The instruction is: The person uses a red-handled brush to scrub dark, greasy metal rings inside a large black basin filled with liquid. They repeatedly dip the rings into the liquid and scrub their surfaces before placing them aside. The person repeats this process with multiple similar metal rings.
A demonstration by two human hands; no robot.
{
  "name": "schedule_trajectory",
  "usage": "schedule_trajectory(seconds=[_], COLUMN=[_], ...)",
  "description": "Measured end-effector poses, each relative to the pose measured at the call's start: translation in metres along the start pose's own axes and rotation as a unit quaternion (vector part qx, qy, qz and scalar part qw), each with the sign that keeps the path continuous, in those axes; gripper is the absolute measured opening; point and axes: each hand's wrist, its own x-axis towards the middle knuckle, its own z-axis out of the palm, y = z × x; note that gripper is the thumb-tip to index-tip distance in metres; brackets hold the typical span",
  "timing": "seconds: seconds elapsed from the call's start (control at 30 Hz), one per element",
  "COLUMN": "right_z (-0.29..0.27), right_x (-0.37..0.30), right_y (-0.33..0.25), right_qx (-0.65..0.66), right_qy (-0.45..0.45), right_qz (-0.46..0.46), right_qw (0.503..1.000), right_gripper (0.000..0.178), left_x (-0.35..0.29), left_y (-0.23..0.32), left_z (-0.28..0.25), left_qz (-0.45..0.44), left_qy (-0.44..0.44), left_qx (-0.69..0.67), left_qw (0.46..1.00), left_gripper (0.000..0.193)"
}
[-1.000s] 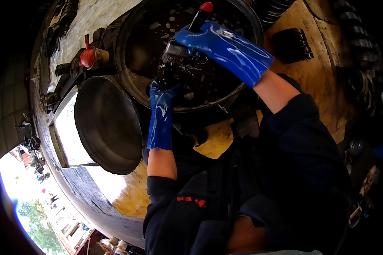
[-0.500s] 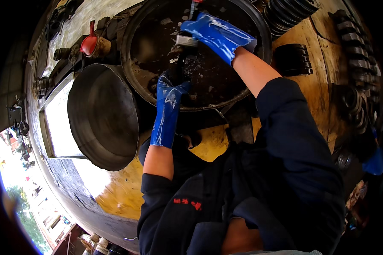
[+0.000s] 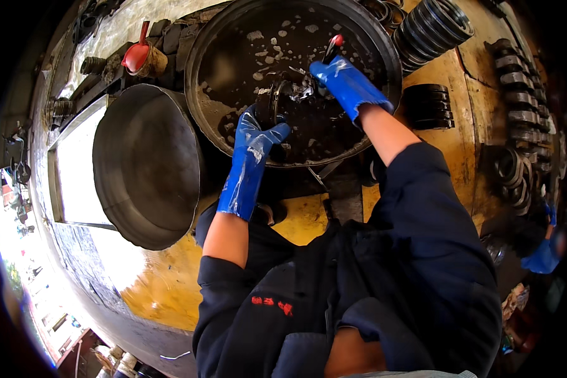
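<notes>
Both my hands wear wet blue rubber gloves and work over a large round dark basin (image 3: 196, 112) of murky liquid with patches of foam. My left hand (image 3: 253, 143) is closed round the lower edge of a wet, dark, ring-shaped part (image 3: 274, 99), held up on its edge above the liquid. A brush (image 3: 335, 44) with a red-tipped handle is gripped in my right hand (image 3: 346, 82). Its head lies against the right side of the ring, where splashes blur it.
An empty-looking deep metal tub (image 3: 148, 167) leans left of the basin. A red scoop (image 3: 135, 58) rests in a small pot behind it. On the right are stacked black rings (image 3: 429, 34), a shorter ring stack (image 3: 427, 106) and a row of dark metal parts (image 3: 521, 101). Another person's blue glove (image 3: 540, 258) shows far right.
My right hand has moved down and to the right, bringing the brush to the ring's right side. The ring now stands more plainly in view in my left hand.
</notes>
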Motion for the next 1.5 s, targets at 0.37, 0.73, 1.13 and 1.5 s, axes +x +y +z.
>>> schedule_trajectory(seconds=[0.37,0.73,1.13,1.5], right_z=[0.041,0.036,0.019,0.012], right_x=[-0.058,0.057,0.114,0.040], right_y=[-0.082,-0.076,0.004,-0.014], right_qx=[-0.074,-0.187,-0.192,-0.118], right_qy=[-0.114,0.036,0.086,0.013], right_qz=[-0.111,-0.145,-0.004,-0.032], right_qw=[0.985,0.971,0.978,0.992], right_gripper=[0.034,0.034,0.052,0.041], left_x=[0.000,-0.006,-0.002,0.002], left_y=[-0.022,-0.025,-0.011,-0.003], left_z=[-0.007,0.005,0.012,0.019], left_qz=[0.050,0.027,0.033,0.125], left_qy=[-0.050,-0.042,-0.031,0.071], left_qx=[-0.105,-0.013,0.002,0.182], left_qw=[0.992,0.999,0.999,0.973], left_gripper=[0.051,0.053,0.040,0.072])
